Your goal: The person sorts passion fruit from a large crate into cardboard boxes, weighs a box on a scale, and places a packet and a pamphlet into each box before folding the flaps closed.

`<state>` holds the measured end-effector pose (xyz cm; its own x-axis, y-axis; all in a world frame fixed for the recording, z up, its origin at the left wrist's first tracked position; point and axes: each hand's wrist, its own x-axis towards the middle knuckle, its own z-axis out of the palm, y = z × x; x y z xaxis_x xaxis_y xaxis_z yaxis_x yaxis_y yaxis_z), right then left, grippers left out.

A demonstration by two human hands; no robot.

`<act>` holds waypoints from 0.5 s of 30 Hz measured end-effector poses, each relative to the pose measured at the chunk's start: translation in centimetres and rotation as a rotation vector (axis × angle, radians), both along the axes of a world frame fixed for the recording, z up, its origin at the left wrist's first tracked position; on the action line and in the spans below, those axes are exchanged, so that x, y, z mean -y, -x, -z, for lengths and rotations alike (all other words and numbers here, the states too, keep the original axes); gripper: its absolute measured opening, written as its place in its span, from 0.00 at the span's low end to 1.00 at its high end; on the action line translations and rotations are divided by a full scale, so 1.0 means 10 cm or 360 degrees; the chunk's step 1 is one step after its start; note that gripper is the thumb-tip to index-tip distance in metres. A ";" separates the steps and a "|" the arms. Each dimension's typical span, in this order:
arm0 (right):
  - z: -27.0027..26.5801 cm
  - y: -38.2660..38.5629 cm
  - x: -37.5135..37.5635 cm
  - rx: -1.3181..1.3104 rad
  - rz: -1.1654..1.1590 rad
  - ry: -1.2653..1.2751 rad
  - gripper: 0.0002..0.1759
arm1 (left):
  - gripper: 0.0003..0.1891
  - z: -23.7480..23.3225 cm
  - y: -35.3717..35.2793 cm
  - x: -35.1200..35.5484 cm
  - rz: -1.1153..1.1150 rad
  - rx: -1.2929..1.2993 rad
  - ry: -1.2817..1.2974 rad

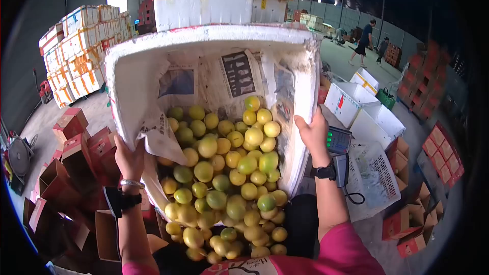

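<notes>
A white foam box lined with newspaper is tilted toward me, its far wall raised. My left hand is closed on its left side wall, next to a loose flap of the lining. Fingers of my right hand are wrapped round the right wall's rim. Many round yellow-green fruits lie in the box and spread down past its near edge, close to my body. What the lowest fruits rest on is hidden.
On the left lie open red cartons. Stacked foam boxes stand ahead and at the far left. To my right are a device with a green-lit display, a white plastic basket and open foam boxes. A person walks far off.
</notes>
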<state>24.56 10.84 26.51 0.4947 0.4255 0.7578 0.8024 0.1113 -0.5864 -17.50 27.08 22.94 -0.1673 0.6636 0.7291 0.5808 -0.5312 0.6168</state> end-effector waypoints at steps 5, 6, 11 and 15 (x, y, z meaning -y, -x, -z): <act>0.01 -0.24 -0.36 0.0054 0.0067 0.0132 0.23 | 0.26 0.08 -0.06 -0.38 0.0040 -0.0112 -0.0036; 0.09 -0.37 -0.50 0.0075 0.0110 0.0126 0.24 | 0.26 0.10 -0.09 -0.47 0.0026 -0.0166 -0.0008; 0.39 -0.73 -1.02 0.0065 0.0097 0.0531 0.19 | 0.26 0.26 -0.29 -1.19 0.0002 -0.0450 0.0159; 0.95 -0.41 -0.68 0.0107 -0.0301 0.0517 0.22 | 0.26 0.38 -0.60 -1.75 0.0003 -0.0557 0.0402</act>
